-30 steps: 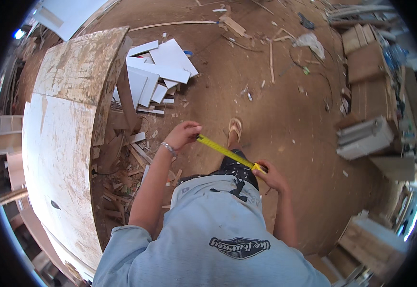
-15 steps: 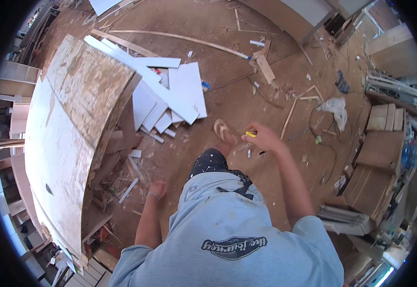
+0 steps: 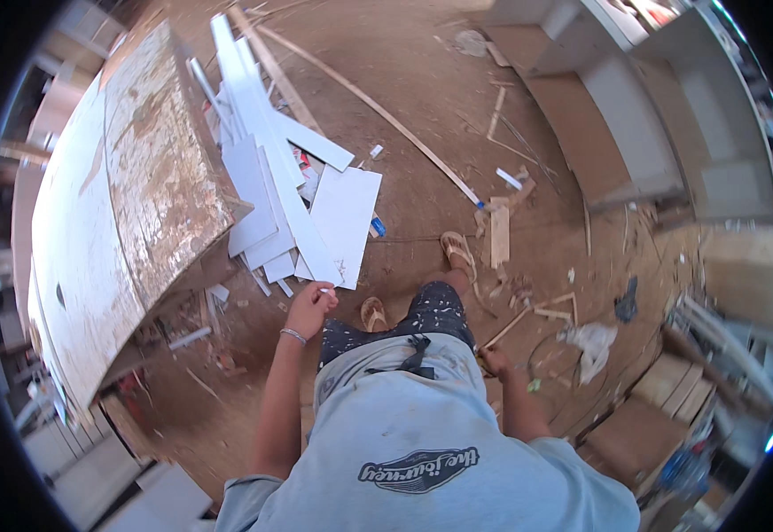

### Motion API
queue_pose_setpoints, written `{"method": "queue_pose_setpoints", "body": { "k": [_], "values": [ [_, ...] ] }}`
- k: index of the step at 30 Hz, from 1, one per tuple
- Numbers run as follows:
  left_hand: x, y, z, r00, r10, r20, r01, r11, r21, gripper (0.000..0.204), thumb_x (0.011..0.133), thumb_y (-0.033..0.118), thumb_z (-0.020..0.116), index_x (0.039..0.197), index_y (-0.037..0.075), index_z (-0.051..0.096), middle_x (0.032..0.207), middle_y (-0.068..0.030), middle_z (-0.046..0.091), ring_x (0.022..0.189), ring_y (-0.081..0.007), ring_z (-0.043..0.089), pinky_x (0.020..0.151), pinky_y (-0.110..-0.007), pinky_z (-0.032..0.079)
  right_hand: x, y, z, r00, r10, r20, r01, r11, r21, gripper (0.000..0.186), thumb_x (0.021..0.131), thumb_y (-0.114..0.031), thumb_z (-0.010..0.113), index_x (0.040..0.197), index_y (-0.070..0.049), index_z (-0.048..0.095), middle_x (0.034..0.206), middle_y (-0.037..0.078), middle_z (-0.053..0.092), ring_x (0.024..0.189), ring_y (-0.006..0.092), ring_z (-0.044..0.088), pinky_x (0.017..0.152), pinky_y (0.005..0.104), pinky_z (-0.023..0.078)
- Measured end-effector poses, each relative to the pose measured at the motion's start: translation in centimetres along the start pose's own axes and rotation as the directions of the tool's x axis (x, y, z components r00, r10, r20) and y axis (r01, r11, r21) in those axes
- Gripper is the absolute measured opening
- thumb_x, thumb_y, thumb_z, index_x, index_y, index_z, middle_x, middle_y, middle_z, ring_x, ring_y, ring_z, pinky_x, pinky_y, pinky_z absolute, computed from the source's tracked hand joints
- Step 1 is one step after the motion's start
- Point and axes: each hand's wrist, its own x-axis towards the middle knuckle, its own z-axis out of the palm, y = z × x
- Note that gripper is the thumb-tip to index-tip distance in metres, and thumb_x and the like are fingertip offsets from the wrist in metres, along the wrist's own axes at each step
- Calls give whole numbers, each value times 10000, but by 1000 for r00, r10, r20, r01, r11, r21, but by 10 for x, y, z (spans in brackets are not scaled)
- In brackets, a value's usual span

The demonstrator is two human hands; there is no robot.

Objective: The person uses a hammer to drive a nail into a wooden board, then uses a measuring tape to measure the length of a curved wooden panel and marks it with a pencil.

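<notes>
My left hand [image 3: 312, 306] is raised beside my leg with fingers curled in a pinch; a small pale bit shows at the fingertips, too small to make out. Beneath it on the floor lies a pile of white boards [image 3: 345, 222] and long strips, its near end just beyond that hand. My right hand [image 3: 495, 362] is low by my right hip, fingers curled on what looks like the yellow tape measure, mostly hidden behind the hand. My sandalled feet [image 3: 456, 253] stand on the dusty brown floor.
A worn, scuffed panel structure [image 3: 138, 151] fills the left. Open cabinet carcasses [image 3: 617, 133] stand at the upper right. A long thin batten [image 3: 386, 120] crosses the floor among scraps, cable and a plastic bag [image 3: 592, 353]. Cardboard [image 3: 635, 430] and boards are stacked at lower right.
The tape strip stretched between my hands is gone from view. My right hand has dropped to my hip, my left hand has risen, and the view has turned toward the cabinets as my feet moved.
</notes>
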Motion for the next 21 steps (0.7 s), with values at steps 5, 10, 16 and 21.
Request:
{"method": "queue_pose_setpoints", "body": {
  "k": [5,10,16,21],
  "values": [
    [23,-7,31,885,-143,-443,85,985,-147,192,995,151,587,1116,13,645,941,-76,699,851,-148,665,760,-288,536,131,-65,-106,984,100,144,-44,937,-346,582,906,-464,578,1170,44,678,1111,276,701,1033,380,683,931,446,514],
    [-95,-131,72,894,-449,-1,184,364,913,235,918,231,648,812,46,747,896,-87,732,835,-185,704,749,-351,557,187,-237,-232,969,-246,-29,227,931,-284,560,864,-479,664,1137,10,663,989,163,717,915,270,695,805,419,556],
    [-60,20,213,722,-591,-358,643,766,31,295,960,239,635,1144,15,688,952,-109,741,851,-191,706,788,-333,555,246,-363,-327,974,-213,82,174,924,340,341,900,-371,623,1106,-104,574,895,64,636,802,189,649,618,397,585],
    [-32,88,252,838,-430,-335,439,897,-52,338,995,215,603,1236,-23,610,1032,-117,733,903,-186,699,795,-309,545,266,-344,-283,921,-159,355,136,987,89,330,915,-374,589,1114,-115,640,928,52,645,800,202,650,637,400,596]
  ]
}}
